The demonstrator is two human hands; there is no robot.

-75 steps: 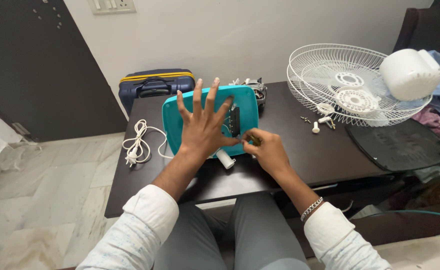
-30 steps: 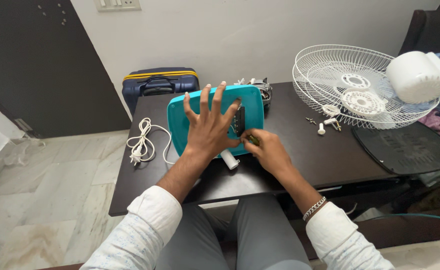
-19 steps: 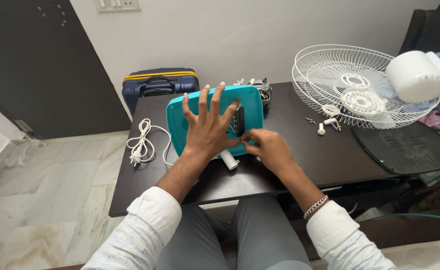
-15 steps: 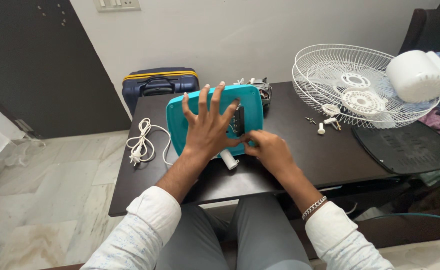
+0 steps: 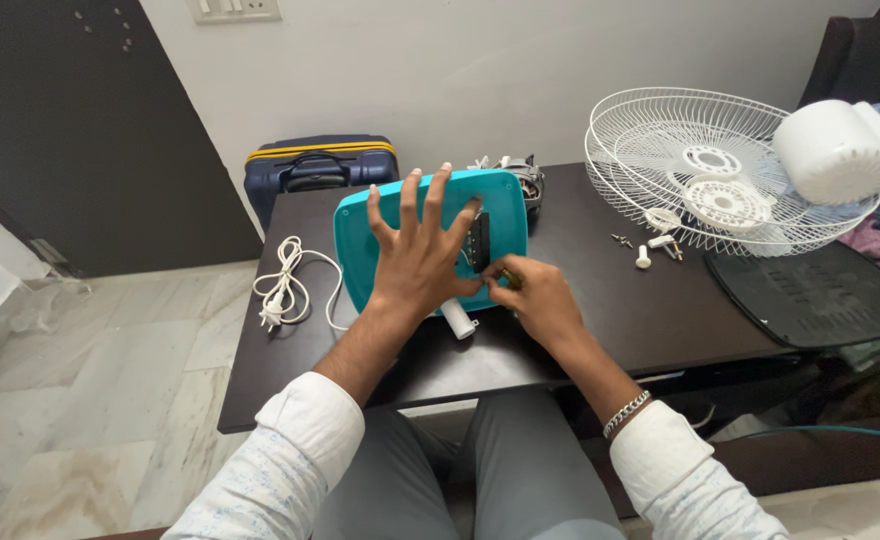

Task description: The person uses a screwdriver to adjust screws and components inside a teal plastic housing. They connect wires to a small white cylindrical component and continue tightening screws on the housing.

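Note:
A teal plastic fan base [image 5: 365, 225] lies flat on the dark table [image 5: 610, 320]. My left hand [image 5: 422, 255] is spread flat on top of it, fingers apart, pressing it down. My right hand [image 5: 535, 295] is at the base's near right edge, its fingers pinched around something small beside the black control panel [image 5: 480, 242]; what it holds is hidden. A short white tube [image 5: 457, 320] pokes out from under the base toward me, between my two hands.
A white power cord with plug [image 5: 285, 285] lies left of the base. A fan motor [image 5: 525, 180] sits behind it. A white wire fan grille [image 5: 690, 170], a white motor cover [image 5: 835, 150], loose screws [image 5: 645, 245] and a black cover [image 5: 820, 295] lie to the right. A blue suitcase [image 5: 315, 170] stands behind the table.
My hands have stayed on the teal base; only small finger movements of the right hand at the base's edge and a slight shift of view.

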